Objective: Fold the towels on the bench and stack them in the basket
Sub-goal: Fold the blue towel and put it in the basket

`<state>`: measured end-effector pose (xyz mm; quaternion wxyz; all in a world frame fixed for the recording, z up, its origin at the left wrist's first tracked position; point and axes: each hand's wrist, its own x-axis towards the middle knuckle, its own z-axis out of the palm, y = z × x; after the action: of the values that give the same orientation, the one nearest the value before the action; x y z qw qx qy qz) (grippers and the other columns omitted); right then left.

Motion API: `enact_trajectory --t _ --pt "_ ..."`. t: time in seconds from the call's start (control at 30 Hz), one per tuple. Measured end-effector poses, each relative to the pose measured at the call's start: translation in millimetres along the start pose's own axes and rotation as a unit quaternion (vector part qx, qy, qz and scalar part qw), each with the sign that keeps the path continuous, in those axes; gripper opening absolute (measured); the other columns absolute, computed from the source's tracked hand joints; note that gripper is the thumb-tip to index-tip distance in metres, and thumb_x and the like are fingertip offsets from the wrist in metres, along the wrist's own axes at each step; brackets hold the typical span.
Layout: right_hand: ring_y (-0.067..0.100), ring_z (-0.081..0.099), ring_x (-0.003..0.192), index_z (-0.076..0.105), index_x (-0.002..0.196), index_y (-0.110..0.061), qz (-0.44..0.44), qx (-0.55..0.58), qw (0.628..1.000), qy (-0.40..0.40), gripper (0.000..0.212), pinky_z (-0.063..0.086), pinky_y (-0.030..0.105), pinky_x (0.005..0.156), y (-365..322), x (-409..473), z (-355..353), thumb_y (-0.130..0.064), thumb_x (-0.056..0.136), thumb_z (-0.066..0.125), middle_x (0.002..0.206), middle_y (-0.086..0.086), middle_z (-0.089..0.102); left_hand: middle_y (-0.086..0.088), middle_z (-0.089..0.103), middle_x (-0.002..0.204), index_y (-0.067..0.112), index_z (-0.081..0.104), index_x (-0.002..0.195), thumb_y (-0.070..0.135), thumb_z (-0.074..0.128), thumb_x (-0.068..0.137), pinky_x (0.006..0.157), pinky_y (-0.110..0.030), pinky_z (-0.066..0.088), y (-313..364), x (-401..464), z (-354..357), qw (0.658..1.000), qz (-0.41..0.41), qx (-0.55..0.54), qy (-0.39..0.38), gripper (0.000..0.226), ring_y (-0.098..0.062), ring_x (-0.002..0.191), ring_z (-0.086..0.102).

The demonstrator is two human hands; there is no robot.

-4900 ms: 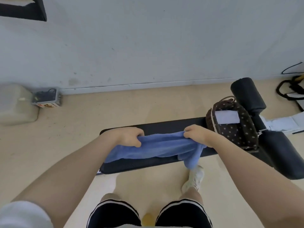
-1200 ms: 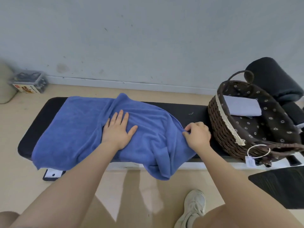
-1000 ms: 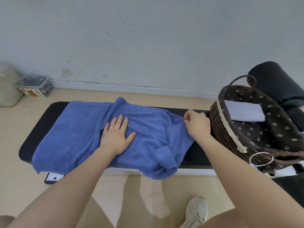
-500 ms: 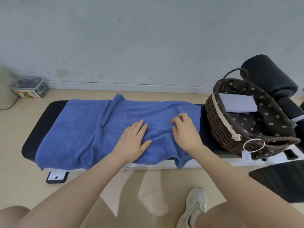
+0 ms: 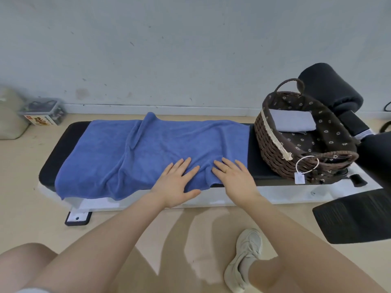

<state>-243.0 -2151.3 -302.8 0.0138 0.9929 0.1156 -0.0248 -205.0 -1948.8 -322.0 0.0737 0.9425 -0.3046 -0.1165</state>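
Terrycloth, soft and limp: the blue towel (image 5: 160, 153) lies spread along the black surface (image 5: 252, 157), its near edge hanging over. Left hand (image 5: 176, 183) and right hand (image 5: 234, 178) press flat on it, fingers straight. It looks light; corners seem best to pinch. The basket (image 5: 273, 144) stands just beside.

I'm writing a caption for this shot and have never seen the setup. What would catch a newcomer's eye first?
The blue towel stands out first, spread along the black bench with a raised fold left of its middle. Both the left hand and the right hand lie flat on its near edge. At the bench's right end sits a wicker basket holding a folded pale towel.
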Motion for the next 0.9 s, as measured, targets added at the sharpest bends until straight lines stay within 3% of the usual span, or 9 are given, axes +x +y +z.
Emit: enact_trajectory --t 0.1,0.2,0.27,0.33,0.5,0.63,0.73,0.8,0.9 --pt "0.019 0.045 0.133 0.058 0.127 -0.027 -0.018 -0.129 0.991 0.025 0.052 0.022 0.044 0.113 19.5 -16.3 -13.1 -0.008 0.086 0.033 0.138 -0.005 0.053 -0.001 -0.011 0.158 0.036 0.012 0.148 0.071 0.016 0.072 0.118 -0.033 -0.006 3.1 -2.8 -2.8 0.999 0.000 -0.035 -0.020 0.083 -0.018 0.146 -0.009" --pt "0.024 0.020 0.143 0.036 0.141 -0.022 0.024 -0.087 0.981 -0.171 0.048 0.008 0.047 0.116 19.6 -25.7 -22.5 -0.021 0.093 0.039 0.151 0.003 0.031 0.000 0.001 0.159 0.033 0.027 0.145 0.058 0.032 0.084 0.119 -0.031 0.003 6.7 -7.1 -7.9 0.996 0.022 -0.083 -0.016 0.066 -0.018 0.146 0.005" --pt "0.025 0.046 0.116 0.057 0.115 -0.018 0.034 -0.039 0.986 -0.156 0.040 0.027 0.041 0.104 -3.0 -20.1 -41.6 -0.046 0.093 0.039 0.119 0.004 0.055 0.002 0.018 0.156 0.027 0.035 0.143 0.047 0.037 0.093 0.116 -0.030 0.018 5.8 -14.8 -12.7 0.996 0.034 -0.080 0.010 0.054 -0.017 0.142 0.021" --pt "0.023 0.049 0.088 0.060 0.100 -0.015 0.043 0.045 0.993 -0.096 0.047 0.036 0.034 0.079 -33.1 -5.3 -52.3 -0.052 0.095 0.033 0.096 0.001 0.054 0.002 0.034 0.150 0.021 0.041 0.140 0.033 0.037 0.096 0.109 -0.030 0.030 -0.9 -27.6 -18.1 0.995 0.028 -0.080 0.057 0.045 -0.017 0.135 0.035" --pt "0.031 0.044 0.120 0.042 0.131 -0.010 -0.025 0.117 0.990 -0.068 0.041 0.042 0.040 0.089 -104.0 35.4 -44.7 -0.035 0.100 0.033 0.143 0.010 0.036 -0.018 0.056 0.127 0.002 0.062 0.115 0.019 0.036 0.080 0.092 -0.047 0.048 -50.2 -77.2 -14.4 0.954 -0.079 -0.113 0.264 0.047 -0.036 0.114 0.056" --pt "0.028 0.012 0.142 0.039 0.134 -0.012 -0.044 0.070 0.995 -0.064 0.039 0.035 0.039 0.100 -137.2 60.6 -31.0 -0.029 0.099 0.036 0.159 0.008 -0.003 -0.018 0.026 0.151 0.006 0.053 0.125 0.006 0.043 0.092 0.108 -0.045 0.028 -100.2 -108.3 -12.2 0.849 -0.350 -0.206 0.339 0.034 -0.035 0.137 0.027" --pt "0.029 -0.001 0.145 0.044 0.126 -0.012 0.000 0.037 0.998 -0.060 0.031 0.032 0.040 0.103 -149.8 74.3 -21.0 -0.019 0.096 0.041 0.158 0.010 -0.004 -0.010 0.022 0.151 0.015 0.050 0.123 0.016 0.043 0.095 0.109 -0.044 0.027 -132.1 -122.7 -6.2 0.703 -0.517 -0.354 0.335 0.028 -0.032 0.135 0.028" --pt "0.029 0.007 0.144 0.040 0.132 -0.013 0.001 0.056 0.996 -0.076 0.036 0.032 0.041 0.103 -156.1 80.7 -18.8 -0.018 0.096 0.039 0.157 0.009 0.006 -0.007 0.047 0.126 0.013 0.048 0.111 0.018 0.047 0.095 0.096 -0.039 0.038 -143.9 -126.9 -4.4 0.610 -0.518 -0.474 0.368 0.017 -0.030 0.117 0.046" --pt "0.028 0.025 0.135 0.027 0.144 -0.021 -0.013 0.042 0.994 -0.099 0.047 0.035 0.039 0.099 -165.8 85.8 -17.9 -0.030 0.098 0.035 0.151 0.007 0.023 0.000 0.051 0.091 0.011 0.043 0.102 0.015 0.056 0.091 0.083 -0.028 0.037 -152.4 -128.4 -12.6 0.519 -0.475 -0.591 0.394 0.017 -0.023 0.091 0.050"
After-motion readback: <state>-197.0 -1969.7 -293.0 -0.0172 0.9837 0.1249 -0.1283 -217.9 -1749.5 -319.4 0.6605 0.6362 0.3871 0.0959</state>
